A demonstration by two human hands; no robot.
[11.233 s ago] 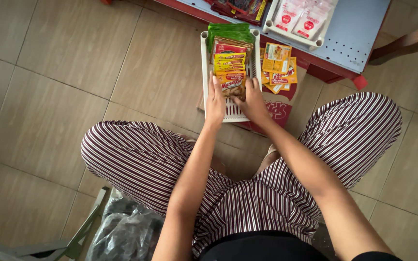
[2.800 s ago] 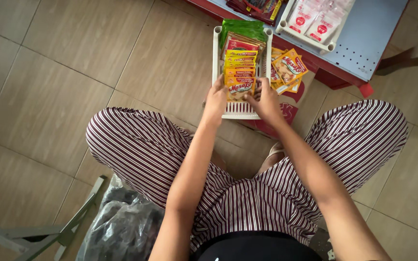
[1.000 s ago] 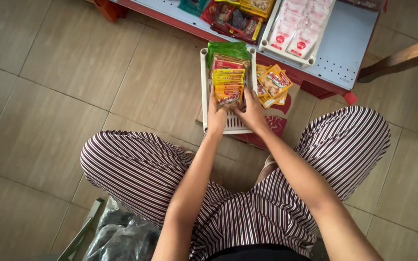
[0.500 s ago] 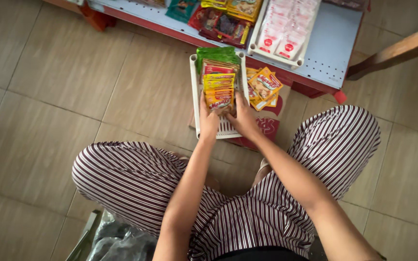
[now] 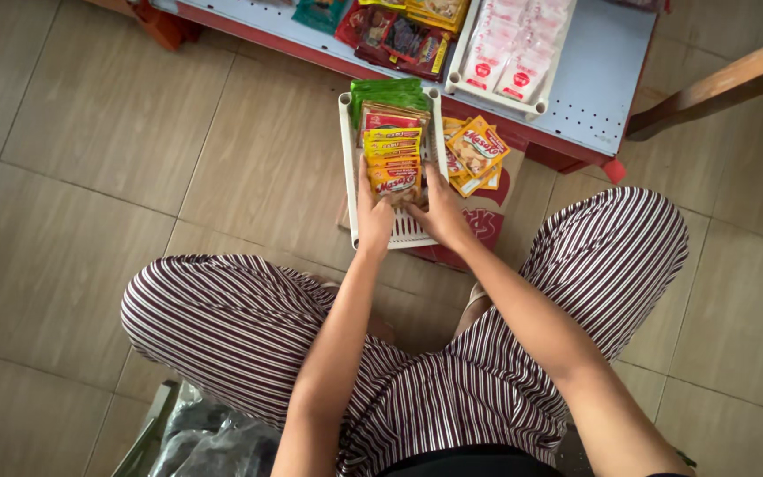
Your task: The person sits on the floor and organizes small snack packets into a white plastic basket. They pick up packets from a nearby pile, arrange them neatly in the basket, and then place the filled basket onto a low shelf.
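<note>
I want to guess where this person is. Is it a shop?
Probably a small shop. A low shelf holds trays of packets, and both hands, left hand and right hand, line up seasoning sachets in a white tray on the tiled floor.

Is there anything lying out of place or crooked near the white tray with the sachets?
Yes. A few orange sachets lie fanned and tilted outside the white tray, on its right, while those between the left hand and right hand stand in a neat row.
</note>
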